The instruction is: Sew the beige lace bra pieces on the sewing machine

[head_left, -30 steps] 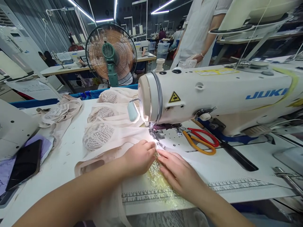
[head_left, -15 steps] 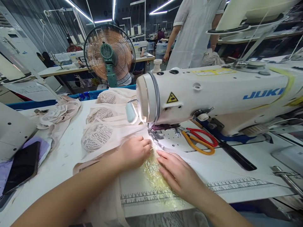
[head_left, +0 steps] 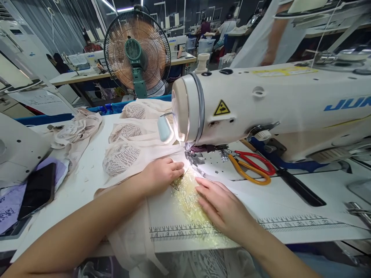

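My left hand [head_left: 164,172] is curled, fingers pressed together on beige fabric [head_left: 136,162] just left of the presser foot [head_left: 193,160] of a white sewing machine [head_left: 261,104]. My right hand [head_left: 222,204] lies flat with fingers stretched, pressing the fabric's edge on a yellowish taped patch [head_left: 185,197] of the table. The beige fabric runs back to lace bra cups [head_left: 118,158] and hangs over the table's front edge.
Red and orange scissors [head_left: 251,168] lie on the machine bed right of the needle. A black phone [head_left: 36,191] rests at the left. More bra pieces [head_left: 74,129] lie behind. A fan [head_left: 137,54] stands at the back. A person in white [head_left: 261,38] passes behind the machine.
Both hands have slid a little further toward the presser foot with the fabric. The person in white behind the machine has moved to the right. The view has shifted slightly.
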Motion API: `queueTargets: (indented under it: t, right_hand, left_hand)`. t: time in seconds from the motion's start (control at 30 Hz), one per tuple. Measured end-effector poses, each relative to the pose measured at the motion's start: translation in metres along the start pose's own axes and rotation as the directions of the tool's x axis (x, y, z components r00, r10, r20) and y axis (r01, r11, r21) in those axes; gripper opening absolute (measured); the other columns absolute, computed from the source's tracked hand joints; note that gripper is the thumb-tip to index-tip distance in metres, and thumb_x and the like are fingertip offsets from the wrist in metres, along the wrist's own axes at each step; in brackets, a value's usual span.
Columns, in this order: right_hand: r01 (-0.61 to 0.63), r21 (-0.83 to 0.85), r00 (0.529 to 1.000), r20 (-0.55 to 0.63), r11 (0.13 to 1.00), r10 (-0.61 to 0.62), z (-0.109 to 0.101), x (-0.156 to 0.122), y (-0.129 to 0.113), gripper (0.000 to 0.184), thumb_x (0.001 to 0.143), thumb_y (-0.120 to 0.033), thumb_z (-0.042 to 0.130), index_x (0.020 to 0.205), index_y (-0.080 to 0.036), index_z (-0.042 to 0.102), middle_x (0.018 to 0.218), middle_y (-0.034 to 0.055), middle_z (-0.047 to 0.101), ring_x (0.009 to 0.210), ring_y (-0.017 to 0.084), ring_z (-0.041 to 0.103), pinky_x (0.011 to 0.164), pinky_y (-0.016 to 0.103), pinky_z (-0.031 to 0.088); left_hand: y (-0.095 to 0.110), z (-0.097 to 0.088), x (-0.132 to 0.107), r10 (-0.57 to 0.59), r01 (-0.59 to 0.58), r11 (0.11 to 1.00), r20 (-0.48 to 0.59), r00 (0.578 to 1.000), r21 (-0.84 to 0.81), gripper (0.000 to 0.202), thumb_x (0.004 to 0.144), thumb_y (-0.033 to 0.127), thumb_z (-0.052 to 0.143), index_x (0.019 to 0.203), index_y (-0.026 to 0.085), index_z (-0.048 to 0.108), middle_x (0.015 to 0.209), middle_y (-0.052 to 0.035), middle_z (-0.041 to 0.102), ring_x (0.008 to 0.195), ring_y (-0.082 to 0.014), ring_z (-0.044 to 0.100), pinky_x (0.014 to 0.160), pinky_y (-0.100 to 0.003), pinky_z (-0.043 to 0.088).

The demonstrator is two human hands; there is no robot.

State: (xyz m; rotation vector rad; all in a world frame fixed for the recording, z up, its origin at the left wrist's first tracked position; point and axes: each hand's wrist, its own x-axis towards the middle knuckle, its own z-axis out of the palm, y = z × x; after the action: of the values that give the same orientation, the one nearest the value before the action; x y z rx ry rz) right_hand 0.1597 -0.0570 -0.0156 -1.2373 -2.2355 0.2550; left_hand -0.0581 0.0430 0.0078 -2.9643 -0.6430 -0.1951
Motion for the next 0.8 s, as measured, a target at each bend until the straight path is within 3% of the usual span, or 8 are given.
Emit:
queueTargets:
  t: [0.47,0.63,0.8]
  right_hand:
    - [-0.006,-0.029,0.999,0.034,1.0,0.007,0.002,-0.003,0.003,0.024,0.09,-0.02,0.042,0.107,-0.016,0.058,0.124,0.0144,0.058,0.112,0.025,0.054,0.089,0.041,0.051]
    - [-0.003,-0.039,0.999,0.042,0.999,0.005,0.002,-0.002,0.002,0.023,0.091,-0.019,0.041,0.105,-0.015,0.058,0.122,0.0151,0.058,0.113,0.025,0.054,0.09,0.042,0.051]
    - [0.006,-0.063,1.0,0.03,0.998,-0.005,0.003,-0.001,0.0,0.023,0.091,-0.022,0.042,0.105,-0.016,0.059,0.12,0.0152,0.06,0.11,0.026,0.056,0.085,0.041,0.053]
  left_hand:
    - [-0.009,0.002,0.002,0.021,-0.022,0.996,0.005,1.0,0.091,0.032,0.088,0.01,0.043,0.115,0.014,0.06,0.126,-0.0058,0.058,0.093,-0.0189,0.059,0.077,-0.03,0.051]
    - [-0.015,0.002,0.006,-0.088,0.077,0.988,0.075,0.993,0.136,0.028,0.09,0.015,0.047,0.115,0.017,0.059,0.127,-0.005,0.057,0.101,-0.0204,0.058,0.079,-0.029,0.048]
    - [-0.019,-0.014,0.014,-0.244,0.223,0.967,0.183,0.953,0.124,0.022,0.091,0.02,0.046,0.106,0.022,0.062,0.126,-0.0027,0.057,0.106,-0.0199,0.057,0.079,-0.027,0.045]
